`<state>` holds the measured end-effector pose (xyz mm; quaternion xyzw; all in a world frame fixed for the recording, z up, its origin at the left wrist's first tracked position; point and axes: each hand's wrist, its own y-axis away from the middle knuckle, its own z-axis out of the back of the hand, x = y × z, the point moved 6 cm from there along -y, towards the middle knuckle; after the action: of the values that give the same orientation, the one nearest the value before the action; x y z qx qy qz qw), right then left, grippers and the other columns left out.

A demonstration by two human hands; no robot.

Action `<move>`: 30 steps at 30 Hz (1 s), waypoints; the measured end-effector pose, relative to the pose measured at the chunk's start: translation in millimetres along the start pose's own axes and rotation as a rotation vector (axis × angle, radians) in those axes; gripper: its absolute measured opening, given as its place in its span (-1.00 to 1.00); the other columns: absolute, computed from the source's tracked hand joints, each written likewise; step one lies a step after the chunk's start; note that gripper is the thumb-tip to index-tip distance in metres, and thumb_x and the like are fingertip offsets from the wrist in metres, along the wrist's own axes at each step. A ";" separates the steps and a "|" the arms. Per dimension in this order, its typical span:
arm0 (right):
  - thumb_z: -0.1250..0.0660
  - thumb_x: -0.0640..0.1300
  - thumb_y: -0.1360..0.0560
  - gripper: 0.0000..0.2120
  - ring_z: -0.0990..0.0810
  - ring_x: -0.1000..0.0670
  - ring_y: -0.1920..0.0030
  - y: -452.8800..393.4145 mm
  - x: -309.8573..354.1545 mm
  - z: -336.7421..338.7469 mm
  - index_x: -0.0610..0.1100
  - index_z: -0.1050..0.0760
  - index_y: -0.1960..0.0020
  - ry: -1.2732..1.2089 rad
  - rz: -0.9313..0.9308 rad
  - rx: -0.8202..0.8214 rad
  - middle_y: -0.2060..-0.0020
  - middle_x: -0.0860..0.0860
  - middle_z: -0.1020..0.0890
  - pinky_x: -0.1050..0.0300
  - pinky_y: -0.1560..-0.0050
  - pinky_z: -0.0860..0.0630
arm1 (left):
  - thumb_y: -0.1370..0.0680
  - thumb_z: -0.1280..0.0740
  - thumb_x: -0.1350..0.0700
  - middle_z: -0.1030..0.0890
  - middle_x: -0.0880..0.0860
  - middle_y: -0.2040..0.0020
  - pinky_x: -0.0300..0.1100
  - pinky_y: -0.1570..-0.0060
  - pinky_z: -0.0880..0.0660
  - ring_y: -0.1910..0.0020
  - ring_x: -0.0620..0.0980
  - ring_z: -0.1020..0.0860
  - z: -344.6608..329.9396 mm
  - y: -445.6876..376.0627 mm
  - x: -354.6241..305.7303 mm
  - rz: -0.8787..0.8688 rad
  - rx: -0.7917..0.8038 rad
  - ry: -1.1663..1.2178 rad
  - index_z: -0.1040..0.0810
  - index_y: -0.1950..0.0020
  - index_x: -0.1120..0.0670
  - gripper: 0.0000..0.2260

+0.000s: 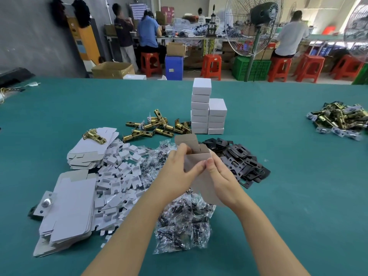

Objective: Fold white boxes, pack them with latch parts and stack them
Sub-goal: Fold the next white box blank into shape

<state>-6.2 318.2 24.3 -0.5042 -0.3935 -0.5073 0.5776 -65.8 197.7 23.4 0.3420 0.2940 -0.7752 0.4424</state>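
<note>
White boxes are the job, and you have one half-formed box (199,156) raised above the table (298,196), clamped between both hands: your left hand (179,172) grips its left side with fingers curled over the open top, and your right hand (221,178) pinches the near wall, the two thumbs almost touching. Its top flaps stand open and nothing shows inside it, so I judge this one is being folded and not yet packed. Nearest you, beneath your forearms, lies a heap of small clear bags (183,222) with dark contents, likely screws. To your left sit stacks of flat box blanks (69,212) and a spread of white card inserts (121,176), so plenty of folding remains. Just beyond your right hand is a pile of black plates (239,158); beyond your left, loose brass latches (157,126), one more resting on the farther blank stack. Farther on, two columns of closed boxes (207,114) stand touching each other, the left one taller: that is the finished part. Well apart at far right lies another latch pile (338,120).
</note>
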 end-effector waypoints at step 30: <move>-0.42 0.62 -0.14 0.08 -0.62 -0.27 -0.08 -27.5 -32.8 5.4 0.00 -0.42 -0.47 -0.190 -0.256 0.205 -0.15 -0.18 -0.63 -0.38 -0.16 -0.56 | -0.39 -0.44 -0.39 -0.65 -0.21 0.01 0.03 0.12 -0.68 0.12 -0.18 -0.70 11.0 -6.2 2.8 0.079 0.100 0.170 -0.50 0.02 -0.10 -0.58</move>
<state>-38.6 330.4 -1.4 -0.4342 -0.5570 -0.4838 0.5168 -75.4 190.7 28.7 0.4394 0.2778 -0.7391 0.4284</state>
